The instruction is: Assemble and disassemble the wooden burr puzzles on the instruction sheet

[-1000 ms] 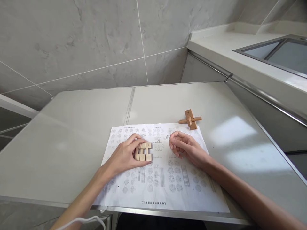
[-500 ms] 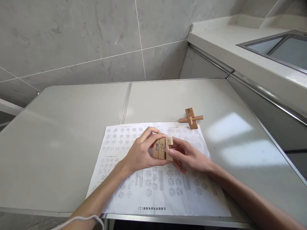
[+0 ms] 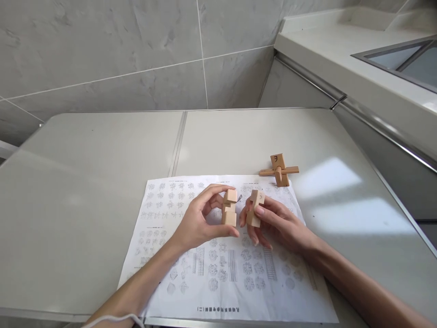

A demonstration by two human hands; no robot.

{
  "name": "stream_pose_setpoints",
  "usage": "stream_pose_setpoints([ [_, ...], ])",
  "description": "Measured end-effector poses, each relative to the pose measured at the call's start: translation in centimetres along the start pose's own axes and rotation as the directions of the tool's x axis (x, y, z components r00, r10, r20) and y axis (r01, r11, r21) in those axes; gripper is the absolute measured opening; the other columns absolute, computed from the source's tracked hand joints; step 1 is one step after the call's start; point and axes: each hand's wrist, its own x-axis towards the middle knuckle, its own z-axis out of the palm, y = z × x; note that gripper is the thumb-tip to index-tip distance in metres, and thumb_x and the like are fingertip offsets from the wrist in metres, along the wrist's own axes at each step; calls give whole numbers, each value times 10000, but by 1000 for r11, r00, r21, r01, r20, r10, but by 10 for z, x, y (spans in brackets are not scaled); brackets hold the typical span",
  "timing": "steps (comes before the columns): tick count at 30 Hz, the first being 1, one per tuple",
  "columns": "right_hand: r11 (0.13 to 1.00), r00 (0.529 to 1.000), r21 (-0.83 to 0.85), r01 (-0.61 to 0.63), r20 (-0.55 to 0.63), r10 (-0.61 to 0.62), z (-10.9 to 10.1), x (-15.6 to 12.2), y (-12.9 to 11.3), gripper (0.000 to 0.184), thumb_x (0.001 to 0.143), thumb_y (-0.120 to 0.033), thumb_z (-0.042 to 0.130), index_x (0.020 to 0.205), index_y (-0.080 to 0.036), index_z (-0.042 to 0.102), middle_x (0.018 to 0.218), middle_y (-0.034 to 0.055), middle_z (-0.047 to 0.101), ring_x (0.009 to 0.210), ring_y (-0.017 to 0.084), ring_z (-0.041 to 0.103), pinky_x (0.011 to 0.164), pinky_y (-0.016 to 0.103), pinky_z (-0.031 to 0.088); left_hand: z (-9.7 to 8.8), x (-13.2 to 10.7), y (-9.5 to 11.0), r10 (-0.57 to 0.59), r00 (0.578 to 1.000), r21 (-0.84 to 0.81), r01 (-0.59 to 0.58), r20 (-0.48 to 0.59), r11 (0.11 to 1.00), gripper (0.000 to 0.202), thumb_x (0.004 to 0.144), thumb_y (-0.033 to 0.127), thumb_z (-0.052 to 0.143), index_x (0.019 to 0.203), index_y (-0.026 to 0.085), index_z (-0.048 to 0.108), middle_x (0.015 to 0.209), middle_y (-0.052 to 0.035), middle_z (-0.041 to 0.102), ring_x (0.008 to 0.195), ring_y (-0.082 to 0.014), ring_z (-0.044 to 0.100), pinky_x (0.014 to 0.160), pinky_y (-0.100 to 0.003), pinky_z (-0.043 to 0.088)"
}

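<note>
My left hand pinches a pale notched wooden puzzle piece upright between thumb and fingers, just above a printed instruction sheet. A short gap to the right, my right hand grips a second notched wooden piece, also upright. The two pieces are apart and not touching. Behind my right hand, an assembled wooden cross puzzle rests on the grey table at the sheet's far right corner.
A grey tiled wall rises behind the table. A higher white counter with a sunken steel sink runs along the right. Sunlight patches lie on the table's right side.
My left hand lifted the wooden block off the sheet, my right hand joined it, and the block has come apart into two pieces, one in each hand.
</note>
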Motion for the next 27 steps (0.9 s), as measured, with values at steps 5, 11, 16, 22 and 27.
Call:
stream_pose_setpoints([
  [5,998,993,-56,-36,113,42,-1,-2,-4,258,1083,-487,634,1062,-237,693,958,51,659,635,164,653,528,304,566,2,-3,-1,81,996,256,-90,48,963,763,710,417,1016,1388,373,669,1260,-52,670,1079,-245,679,994,-442,603],
  [11,999,984,-54,1,176,8,1,-1,-8,267,1060,-482,674,1013,-230,751,963,46,608,705,160,610,580,294,574,2,-7,-5,118,987,355,-149,109,923,809,747,450,986,1467,428,618,1312,-50,649,1180,-270,673,1014,-461,616],
  [16,999,995,-45,-29,97,33,-3,-2,-1,300,1062,-523,661,997,-240,739,840,26,613,628,153,530,580,302,499,6,-7,-6,62,994,270,-85,92,959,852,702,500,998,1460,417,616,1314,-58,677,1149,-287,693,1003,-498,625],
  [22,997,993,29,-65,-99,68,-8,-5,6,426,958,-676,722,938,-251,692,801,36,581,660,192,497,567,311,421,8,-6,-1,-134,991,39,133,23,990,672,838,407,933,1438,332,640,1376,-83,720,1210,-280,714,1082,-483,588],
  [27,998,985,26,-50,-162,54,-9,-5,6,438,966,-685,682,880,-256,658,785,42,561,681,217,465,601,338,431,2,0,5,-247,969,-7,247,-3,969,414,1028,539,685,1329,255,696,1197,-96,791,1052,-238,730,945,-427,611],
])
